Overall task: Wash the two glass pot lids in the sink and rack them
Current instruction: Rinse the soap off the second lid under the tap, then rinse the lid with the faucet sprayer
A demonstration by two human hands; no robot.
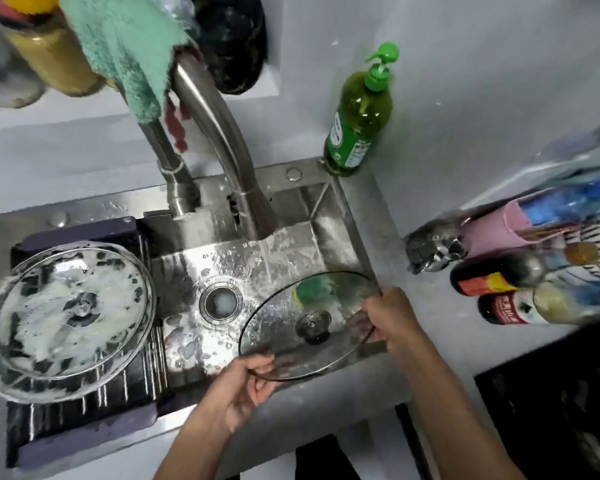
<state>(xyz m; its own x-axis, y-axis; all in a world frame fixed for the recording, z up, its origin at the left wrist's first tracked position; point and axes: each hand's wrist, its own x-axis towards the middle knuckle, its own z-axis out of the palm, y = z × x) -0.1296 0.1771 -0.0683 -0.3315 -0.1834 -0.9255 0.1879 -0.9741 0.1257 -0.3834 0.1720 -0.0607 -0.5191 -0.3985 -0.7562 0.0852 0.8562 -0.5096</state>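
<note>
Fingers [257,367] grip 1 lid [291,344], 2nd lid [66,317] racked

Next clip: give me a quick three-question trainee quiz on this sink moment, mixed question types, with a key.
1. True or false: the soapy lid lies on the rack.
2. Which hands hold the clear lid? A) left only B) right only C) both
3. Fill in: a green ___ shows through the clear lid.

Key: 1 true. 2 C: left hand and right hand each grip its rim. 3 sponge.
</note>
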